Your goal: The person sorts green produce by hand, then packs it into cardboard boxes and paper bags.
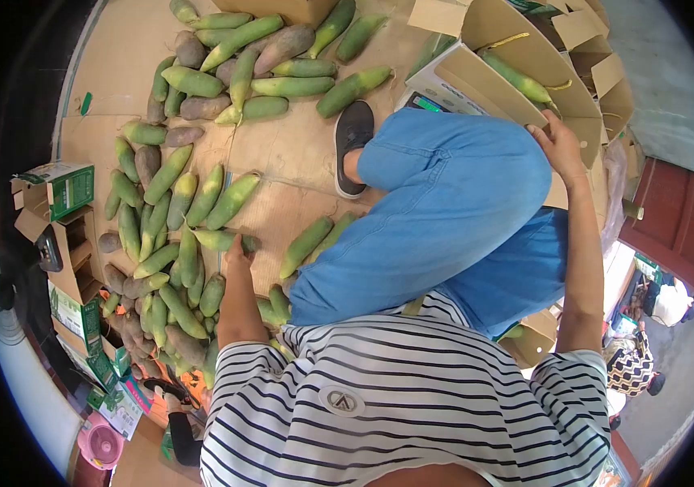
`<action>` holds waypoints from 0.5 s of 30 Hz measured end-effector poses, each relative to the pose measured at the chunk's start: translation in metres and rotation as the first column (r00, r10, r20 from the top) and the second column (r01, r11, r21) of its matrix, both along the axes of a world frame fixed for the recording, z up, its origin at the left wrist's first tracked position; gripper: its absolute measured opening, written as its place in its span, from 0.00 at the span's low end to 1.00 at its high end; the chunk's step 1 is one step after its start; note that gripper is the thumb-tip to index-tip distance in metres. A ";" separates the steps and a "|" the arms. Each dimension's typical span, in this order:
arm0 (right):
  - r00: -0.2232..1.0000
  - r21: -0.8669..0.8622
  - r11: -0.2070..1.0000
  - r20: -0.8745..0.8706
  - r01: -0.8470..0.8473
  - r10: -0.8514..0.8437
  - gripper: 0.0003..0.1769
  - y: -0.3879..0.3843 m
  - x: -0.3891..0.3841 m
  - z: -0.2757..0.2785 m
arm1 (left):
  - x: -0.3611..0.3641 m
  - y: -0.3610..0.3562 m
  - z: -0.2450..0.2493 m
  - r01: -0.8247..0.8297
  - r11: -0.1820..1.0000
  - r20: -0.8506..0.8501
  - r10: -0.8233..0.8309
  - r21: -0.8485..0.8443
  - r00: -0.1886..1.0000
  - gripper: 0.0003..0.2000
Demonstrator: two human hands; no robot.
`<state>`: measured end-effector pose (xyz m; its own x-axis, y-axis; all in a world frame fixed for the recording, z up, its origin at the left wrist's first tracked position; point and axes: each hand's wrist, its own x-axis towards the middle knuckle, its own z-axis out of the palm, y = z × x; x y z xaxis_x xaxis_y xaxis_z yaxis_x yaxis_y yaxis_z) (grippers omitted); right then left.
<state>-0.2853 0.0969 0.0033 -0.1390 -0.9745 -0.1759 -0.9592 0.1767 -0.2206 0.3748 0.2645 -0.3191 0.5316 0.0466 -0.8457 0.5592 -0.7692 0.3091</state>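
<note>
My left hand (239, 253) is closed around a green radish (213, 239) at the right edge of a heap of radishes (189, 276). My right hand (559, 148) grips the near edge of an open cardboard box (554, 65), beyond my bent knee. Inside that box lie a long green radish (517, 79) and a yellow cord (509, 40). The box rests on a scale with a lit green display (426, 103). More green radishes (302, 86) lie on the cardboard floor ahead, among some purplish ones (285, 47).
Green-printed cartons (71, 191) stand along the left side, with a pink basin (100, 442) at lower left. More open boxes (586, 32) are at upper right. Another person's foot (170, 396) shows at lower left, and other people (635, 361) are at far right.
</note>
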 end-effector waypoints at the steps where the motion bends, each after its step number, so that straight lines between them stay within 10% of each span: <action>1: 1.000 -0.013 1.000 -0.004 -0.011 0.011 0.18 -0.001 0.002 0.003 | -0.010 -0.008 0.010 -0.032 0.999 0.023 0.031 0.018 0.999 0.23; 6: 1.000 0.048 0.999 0.003 -0.006 0.006 0.19 -0.003 0.003 0.009 | -0.036 -0.019 0.037 -0.276 0.930 -0.260 0.212 -0.244 0.942 0.20; 11: 1.000 -0.025 0.999 -0.012 -0.024 0.024 0.18 0.001 -0.004 0.001 | -0.116 -0.046 0.117 -0.265 0.921 -0.613 0.037 -0.285 0.789 0.20; 15: 0.999 0.065 0.998 -0.033 0.001 0.001 0.17 -0.002 0.001 0.011 | -0.207 -0.101 0.219 0.234 0.682 -0.177 -0.476 -0.693 0.861 0.17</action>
